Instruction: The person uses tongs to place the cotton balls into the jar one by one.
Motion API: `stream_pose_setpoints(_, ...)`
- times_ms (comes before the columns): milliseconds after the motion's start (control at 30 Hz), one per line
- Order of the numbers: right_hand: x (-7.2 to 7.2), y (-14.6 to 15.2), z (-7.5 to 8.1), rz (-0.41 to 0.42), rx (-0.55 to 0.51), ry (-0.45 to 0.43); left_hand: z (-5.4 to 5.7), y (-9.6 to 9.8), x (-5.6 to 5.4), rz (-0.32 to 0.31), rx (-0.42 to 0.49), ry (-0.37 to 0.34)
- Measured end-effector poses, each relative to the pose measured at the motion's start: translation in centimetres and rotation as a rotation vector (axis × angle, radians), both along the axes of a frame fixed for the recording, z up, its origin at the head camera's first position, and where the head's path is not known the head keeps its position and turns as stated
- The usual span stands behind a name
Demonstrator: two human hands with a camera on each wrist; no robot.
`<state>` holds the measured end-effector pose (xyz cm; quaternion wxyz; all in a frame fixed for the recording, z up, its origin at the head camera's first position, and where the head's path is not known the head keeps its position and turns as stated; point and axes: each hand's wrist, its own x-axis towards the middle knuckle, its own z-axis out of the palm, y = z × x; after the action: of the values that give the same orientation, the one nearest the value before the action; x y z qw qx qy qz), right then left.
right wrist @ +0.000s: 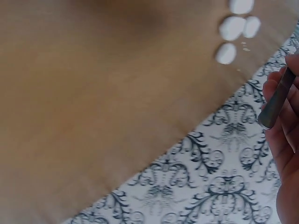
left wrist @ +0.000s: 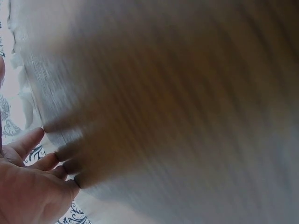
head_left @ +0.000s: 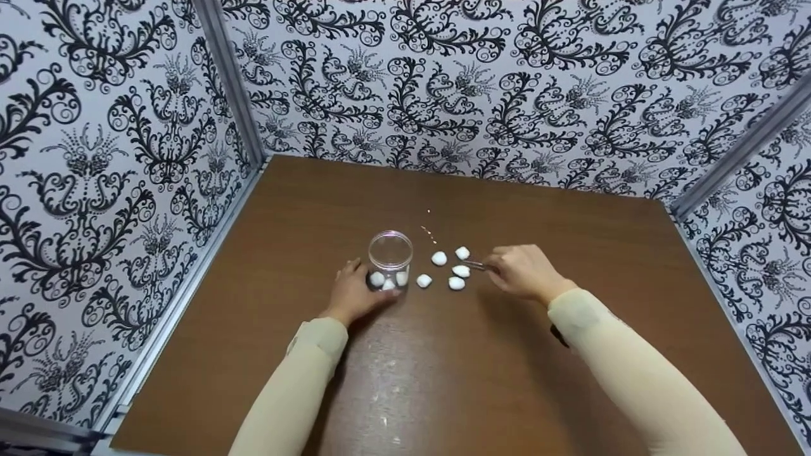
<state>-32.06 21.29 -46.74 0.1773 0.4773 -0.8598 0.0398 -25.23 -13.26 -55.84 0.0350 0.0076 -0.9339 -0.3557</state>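
Near the middle of the table, my left hand (head_left: 356,292) holds a clear jar (head_left: 390,252) low on its side, thumb across the front and fingers along the left. The jar stands upright with an open top, and white cotton balls (head_left: 388,284) lie at its bottom. My right hand (head_left: 523,271) grips a slim metal utensil (head_left: 476,265) by its handle, which ends flat and rounded in the right wrist view. Its far end reaches in among several loose cotton balls (head_left: 439,258) right of the jar. Fingertips (left wrist: 43,130) of the left hand show at the table surface.
Small pale crumbs (head_left: 429,234) lie in a line behind the cotton balls. The brown wooden table (head_left: 304,209) is bordered by patterned panels (head_left: 443,95) at the back and both sides, with grey metal posts (head_left: 234,82) at the corners.
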Motion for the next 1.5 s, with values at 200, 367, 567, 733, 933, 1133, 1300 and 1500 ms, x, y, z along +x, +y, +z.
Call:
stream_pose_setpoints(200,0.4,0.8,-1.5,-0.032,0.046,-0.048,0.1,-0.2,0.0,0.003,0.005,0.001)
stream_pose_setpoints(367,0.7,1.2,-2.0,-0.066,0.069,-0.084,0.0,0.0,-0.1,0.007,0.004,0.001)
stream_pose_setpoints(567,0.9,1.3,-2.0,-0.075,0.076,-0.107,0.0,0.1,-0.1,0.010,-0.012,0.011)
stream_pose_setpoints(733,0.9,1.2,-2.0,-0.089,0.082,-0.140,-0.1,0.0,-0.1,0.000,-0.010,0.022)
stream_pose_setpoints(933,0.6,1.4,-2.3,-0.090,0.083,-0.119,-0.2,-0.1,-0.1,-0.008,0.006,-0.002)
stream_pose_setpoints(1133,0.5,1.3,-2.9,-0.080,0.080,-0.110,-0.3,-0.2,-0.1,-0.011,0.014,-0.003)
stream_pose_setpoints(1300,0.5,1.2,-3.2,-0.091,0.100,-0.133,-0.3,-0.1,-0.1,-0.009,-0.002,-0.005)
stream_pose_setpoints(1500,0.6,0.9,-3.1,-0.092,0.112,-0.162,-0.3,-0.1,-0.1,-0.004,-0.010,0.011)
